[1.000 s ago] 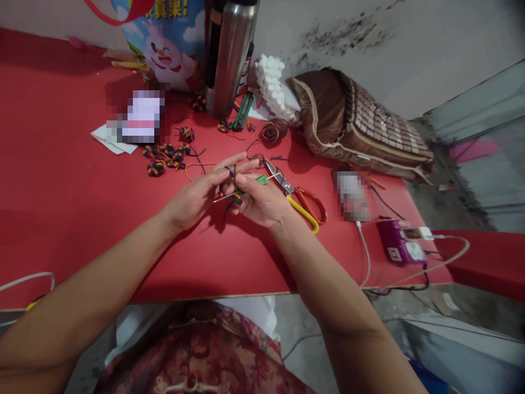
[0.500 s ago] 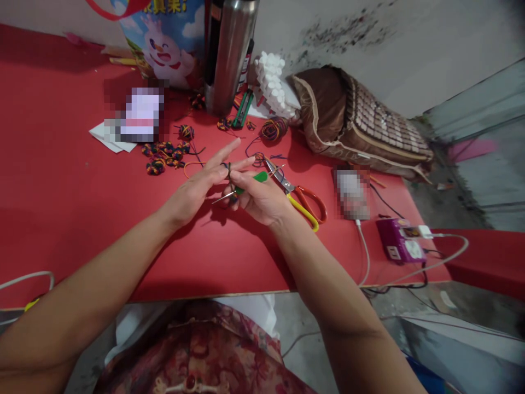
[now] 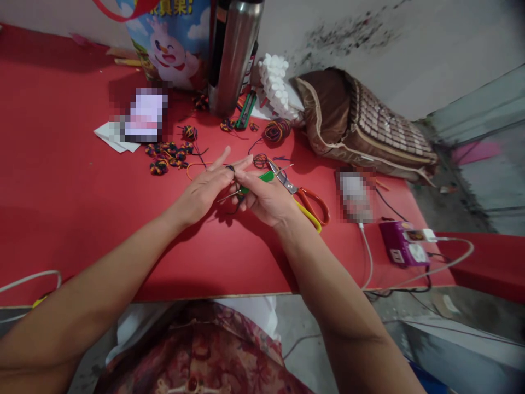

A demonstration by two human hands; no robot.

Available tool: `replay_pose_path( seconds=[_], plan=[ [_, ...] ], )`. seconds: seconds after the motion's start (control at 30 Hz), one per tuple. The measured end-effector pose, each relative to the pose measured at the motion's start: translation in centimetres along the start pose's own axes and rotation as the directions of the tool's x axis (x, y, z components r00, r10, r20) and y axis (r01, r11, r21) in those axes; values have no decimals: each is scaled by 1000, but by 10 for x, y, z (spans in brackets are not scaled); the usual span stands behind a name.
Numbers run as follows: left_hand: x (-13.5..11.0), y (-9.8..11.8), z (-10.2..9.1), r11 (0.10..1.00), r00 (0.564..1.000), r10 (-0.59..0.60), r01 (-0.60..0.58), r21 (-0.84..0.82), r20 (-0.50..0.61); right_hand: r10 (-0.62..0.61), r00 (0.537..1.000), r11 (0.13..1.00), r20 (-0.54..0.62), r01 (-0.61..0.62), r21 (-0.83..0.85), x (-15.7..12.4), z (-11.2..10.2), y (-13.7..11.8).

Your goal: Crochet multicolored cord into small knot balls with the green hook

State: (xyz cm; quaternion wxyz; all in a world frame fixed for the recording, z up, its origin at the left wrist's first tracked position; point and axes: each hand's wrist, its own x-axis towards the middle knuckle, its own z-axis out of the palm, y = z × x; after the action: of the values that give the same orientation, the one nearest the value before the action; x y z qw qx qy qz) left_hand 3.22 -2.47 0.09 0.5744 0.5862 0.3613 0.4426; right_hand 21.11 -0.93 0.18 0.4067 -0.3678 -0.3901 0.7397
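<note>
Near the middle of the table my left hand (image 3: 197, 194) has dark yarn (image 3: 231, 169) looped around a finger, its fingers stretched toward my right hand. My right hand (image 3: 268, 201) meets it there, closed on a green-handled crochet hook (image 3: 267, 176) whose thin metal shaft points left below the fingers. The two hands touch at the fingertips, which hide part of the yarn and hook. An orange strand (image 3: 190, 170) curves out beside my left hand. Scissors with red and yellow handles (image 3: 315, 203) lie partly behind my right hand.
Beyond the hands lie multicoloured yarn pieces (image 3: 168, 157), a small yarn ball (image 3: 189, 132), a larger yarn ball (image 3: 276, 130) and a green cutter (image 3: 246, 111). A steel flask (image 3: 238, 60) and brown cushion (image 3: 365, 115) stand behind. At right are a charging phone (image 3: 355, 194) and purple power block (image 3: 402, 243).
The whole view has shifted slightly, so things sit a little further right. My left hand has turned flatter, and the yarn loop now lies tighter against its finger.
</note>
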Motion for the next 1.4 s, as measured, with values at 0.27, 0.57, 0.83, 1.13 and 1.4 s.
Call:
replay_pose_path(
  seconds=[0.27,0.57,0.83,1.13,1.4],
  plan=[
    [5,-2,-2,994,989,102,-106,36,105,33,996,999,82,-35,26,-2,2,-2],
    [-1,-1,3,973,998,-46,52,-224,29,88,996,996,-24,-88,-4,-2,5,0],
    [-4,0,2,957,997,-25,3,-289,-73,131,986,991,98,-132,-4,-3,0,0],
    [-1,6,10,828,984,-176,127,-547,-37,99,994,994,45,-101,47,-3,4,8],
    [0,8,-1,909,991,-96,48,-414,-97,-36,999,995,6,37,-92,-4,-2,12]
  ],
)
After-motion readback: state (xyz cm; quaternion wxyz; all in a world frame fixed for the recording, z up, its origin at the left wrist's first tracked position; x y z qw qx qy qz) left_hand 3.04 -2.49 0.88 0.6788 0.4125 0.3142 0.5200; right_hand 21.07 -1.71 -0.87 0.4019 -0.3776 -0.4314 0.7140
